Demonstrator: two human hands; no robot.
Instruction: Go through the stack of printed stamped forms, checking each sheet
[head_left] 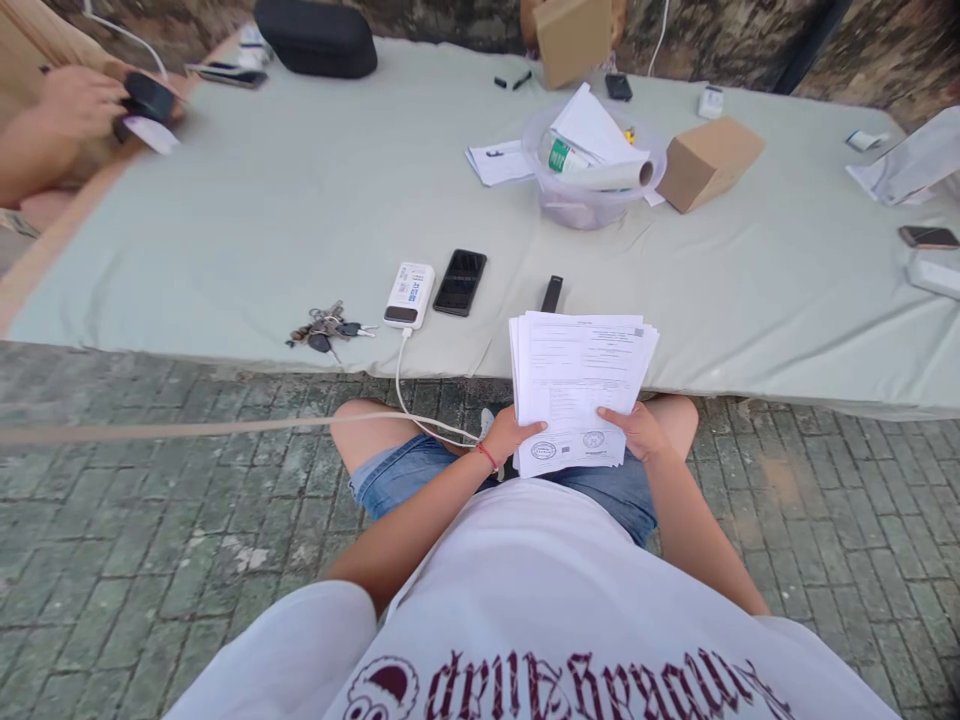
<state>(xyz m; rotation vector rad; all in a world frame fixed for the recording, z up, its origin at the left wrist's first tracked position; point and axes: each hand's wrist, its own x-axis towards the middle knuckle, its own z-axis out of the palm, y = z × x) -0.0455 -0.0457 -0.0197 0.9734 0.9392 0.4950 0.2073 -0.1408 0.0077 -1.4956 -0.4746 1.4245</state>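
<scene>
A stack of printed papers (581, 385), its sheets slightly fanned at the edges, is held over my lap at the table's front edge. My left hand (508, 436) grips its lower left side, thumb on top and fingers hidden underneath. On the lower right side my right hand (637, 430) is closed the same way. Round stamps show near the bottom of the top sheet. Just beyond the stack lies a small black stick-shaped object (552, 294). A black phone (460, 282) and a white power bank (409, 296) with a cable lie to the left.
Keys (328, 328) lie near the front edge of the cloth-covered table (300, 220). Farther back stand a clear plastic bowl (592, 205) of papers and a roll, a cardboard box (709, 165) and a black case (315, 38). Another person's hand (82, 100) is at the left.
</scene>
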